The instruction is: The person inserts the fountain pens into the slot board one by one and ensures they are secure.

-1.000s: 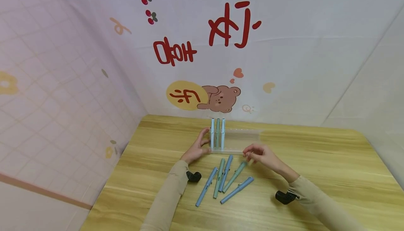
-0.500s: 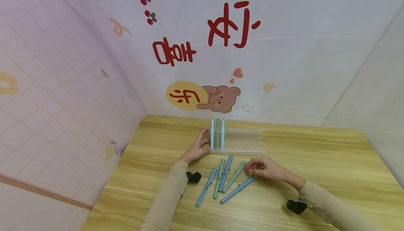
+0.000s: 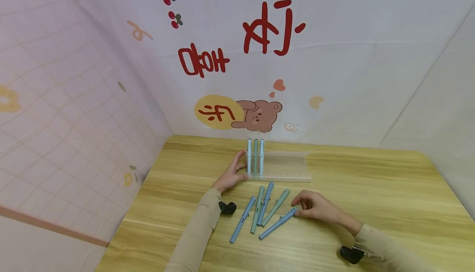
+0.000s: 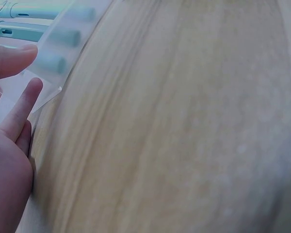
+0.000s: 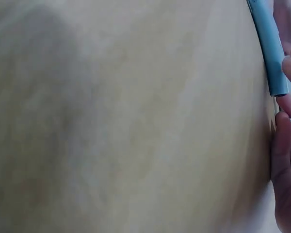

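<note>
My left hand (image 3: 231,178) grips the left end of a clear plastic pen rack (image 3: 285,178), thumb at the front and fingers behind. Three capped pens stand side by side at that end: a light blue pen (image 3: 249,160), a green pen (image 3: 255,160) and another light blue pen (image 3: 262,160). In the left wrist view, the thumb and fingers lie around the rack's corner (image 4: 53,90). My right hand (image 3: 320,209) pinches the cap end of a blue pen (image 3: 276,224) lying slantwise on the table. The right wrist view shows the thumb against this blue pen (image 5: 271,53).
Left of that pen lie a green pen (image 3: 275,208), a blue pen (image 3: 265,204), another green pen (image 3: 257,210) and one more blue pen (image 3: 243,220). The wooden table (image 3: 389,197) meets a printed cloth backdrop (image 3: 352,98) at its far edge.
My right hand has moved from the rack's front edge toward me, past the green pen, to the rightmost blue pen's cap end. My left hand has stayed at the rack.
</note>
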Demonstrator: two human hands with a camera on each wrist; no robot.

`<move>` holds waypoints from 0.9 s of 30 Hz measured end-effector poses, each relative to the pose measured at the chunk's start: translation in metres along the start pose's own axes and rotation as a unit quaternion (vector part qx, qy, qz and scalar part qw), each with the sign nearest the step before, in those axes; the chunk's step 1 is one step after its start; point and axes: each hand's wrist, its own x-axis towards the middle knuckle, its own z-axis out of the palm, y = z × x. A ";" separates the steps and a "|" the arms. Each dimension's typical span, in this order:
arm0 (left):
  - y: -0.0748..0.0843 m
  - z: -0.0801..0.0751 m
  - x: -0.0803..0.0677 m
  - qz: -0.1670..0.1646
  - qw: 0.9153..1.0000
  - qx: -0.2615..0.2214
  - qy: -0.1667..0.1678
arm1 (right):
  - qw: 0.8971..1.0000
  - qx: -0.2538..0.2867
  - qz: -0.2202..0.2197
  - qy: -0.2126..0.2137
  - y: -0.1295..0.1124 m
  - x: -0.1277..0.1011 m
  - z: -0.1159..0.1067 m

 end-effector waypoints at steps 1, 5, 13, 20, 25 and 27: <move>0.000 0.000 0.000 -0.001 1.000 0.001 0.000 | 1.000 -0.006 0.003 0.005 0.000 0.000 0.001; 0.002 0.000 -0.001 -0.001 1.000 0.001 -0.003 | 0.999 -0.022 0.023 0.022 0.000 0.002 0.005; 0.004 -0.001 0.000 0.002 1.000 0.012 -0.002 | 0.999 -0.030 0.024 0.024 0.003 0.007 0.007; 0.003 -0.002 -0.001 0.003 1.000 0.002 -0.004 | 0.999 -0.024 0.007 0.024 0.003 0.009 0.006; 0.003 -0.002 -0.001 0.007 1.000 0.000 -0.005 | 1.000 0.002 -0.011 0.013 0.003 0.009 0.005; 0.003 -0.001 -0.001 0.007 1.000 -0.002 -0.003 | 1.000 0.027 -0.011 0.006 0.004 0.009 0.004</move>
